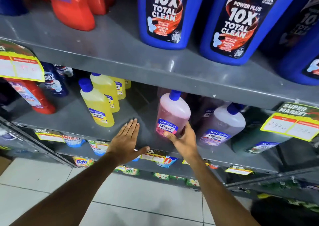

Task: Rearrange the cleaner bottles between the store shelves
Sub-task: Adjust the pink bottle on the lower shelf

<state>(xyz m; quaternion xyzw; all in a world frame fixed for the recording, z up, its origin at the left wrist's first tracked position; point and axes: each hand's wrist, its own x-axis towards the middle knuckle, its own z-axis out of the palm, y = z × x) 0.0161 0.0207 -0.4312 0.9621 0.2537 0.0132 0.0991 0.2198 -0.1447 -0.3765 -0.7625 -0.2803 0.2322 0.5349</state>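
Head view shows the right hand (pixel 183 139) curled round the lower part of the pink bottle (pixel 172 115), thumb on its label, fingers wrapped behind; the bottle stands on the middle shelf (pixel 77 117). The left hand (pixel 126 139) lies flat and empty over the shelf front, fingers together, thumb out. This looks like the grasp before a lift. Next, the bottle likely must come forward and clear the upper shelf (pixel 155 70) edge just above its cap. A purple bottle (pixel 222 124) stands just beside it on the right; yellow bottles (pixel 100 101) stand well apart to the left.
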